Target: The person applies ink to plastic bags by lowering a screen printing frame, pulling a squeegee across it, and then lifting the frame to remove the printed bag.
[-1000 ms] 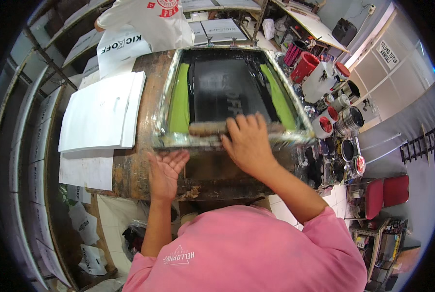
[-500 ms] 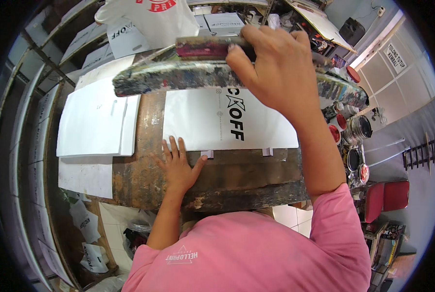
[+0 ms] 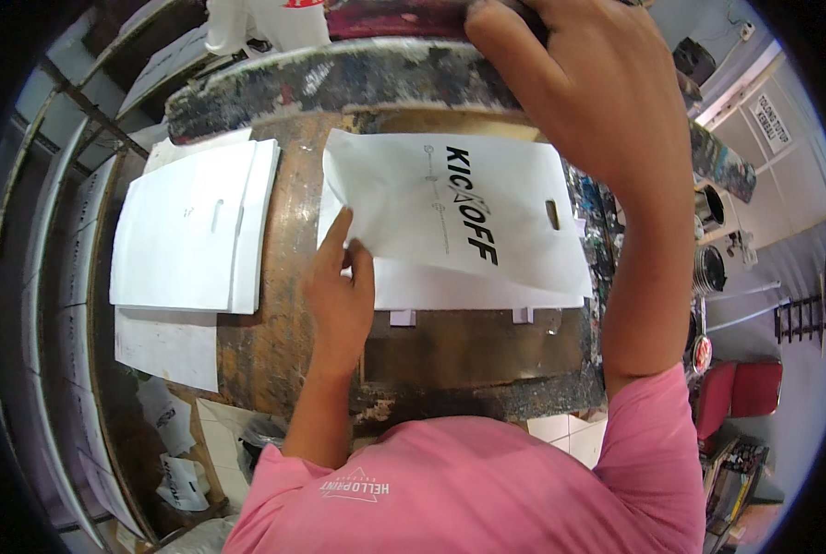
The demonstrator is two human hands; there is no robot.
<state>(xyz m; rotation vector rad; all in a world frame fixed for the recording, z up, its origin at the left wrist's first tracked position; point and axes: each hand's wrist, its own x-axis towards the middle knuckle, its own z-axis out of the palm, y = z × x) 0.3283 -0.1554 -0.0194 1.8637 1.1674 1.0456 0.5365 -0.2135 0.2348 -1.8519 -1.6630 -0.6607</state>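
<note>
A white flat bag (image 3: 524, 249) with black lettering and a cut-out handle slot lies on the worktable (image 3: 274, 355). My left hand (image 3: 334, 295) pinches its left edge between thumb and fingers, and that side curls up off a white layer below. Beyond the bag, a paint-stained printing screen frame (image 3: 339, 81) is tilted up, its near bar above the table. My right hand (image 3: 607, 92) is closed at the top of the view around a magenta-stained squeegee (image 3: 394, 20) behind that bar. Its fingertips are partly hidden.
A stack of white bags (image 3: 186, 240) sits at the left of the table. Two small pale tabs (image 3: 403, 319) show at the near edge below the bag. Metal shelving (image 3: 85, 111) stands at far left; ink cans (image 3: 708, 268) and a red chair (image 3: 741, 392) are at right.
The screen frame and squeegee have risen with my right hand, uncovering the whole bag. My left hand has gone from lying flat beside the bag to pinching and lifting its left edge.
</note>
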